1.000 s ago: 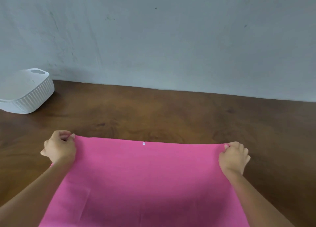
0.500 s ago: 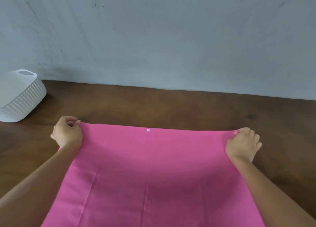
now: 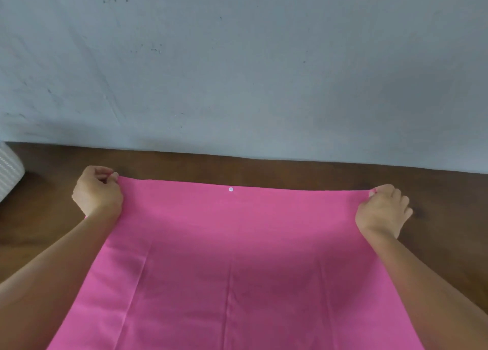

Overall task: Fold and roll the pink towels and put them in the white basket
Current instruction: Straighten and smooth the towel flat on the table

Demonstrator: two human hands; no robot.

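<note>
Now, pink towel [image 3: 237, 257], white dot [image 3: 231, 189], hands [image 3: 97, 192] [image 3: 381, 211] pinching corners

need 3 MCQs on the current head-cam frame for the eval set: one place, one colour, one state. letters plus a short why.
1. Where is the white basket?
A. At the far left edge of the view, cut off
B. In the middle of the view
C. Against the wall at the right

2. What colour is the small round dot near the far edge of the pink towel?
A. Black
B. White
C. Green

3. What are the left hand and right hand doing?
A. Both lie flat and open
B. One holds the basket
C. Each pinches a far corner of the towel

Answers:
1 A: only a ribbed white sliver shows at the left border.
2 B: the dot reads white against the pink.
3 C: the fingers of each hand are curled on a corner of the far edge.
</note>
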